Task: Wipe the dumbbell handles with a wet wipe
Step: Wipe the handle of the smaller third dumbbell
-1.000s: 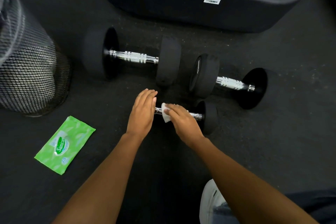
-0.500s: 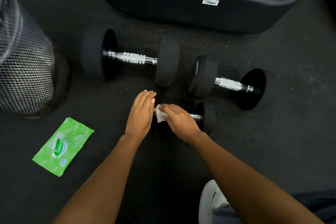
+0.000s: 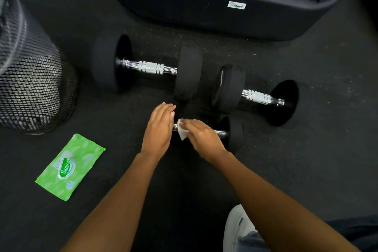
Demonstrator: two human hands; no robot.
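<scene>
Wet wipe (image 3: 182, 131): shifts along the handle (image 3: 219, 132) toward the left hand (image 3: 158, 129), then back slightly.
Right hand (image 3: 204, 139): moves with the wipe, fingers (image 3: 189, 124) pressing it.

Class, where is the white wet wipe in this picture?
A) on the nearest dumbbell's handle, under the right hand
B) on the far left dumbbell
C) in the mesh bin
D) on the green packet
A: the right hand holds the wet wipe against the chrome handle of the nearest dumbbell.
</scene>
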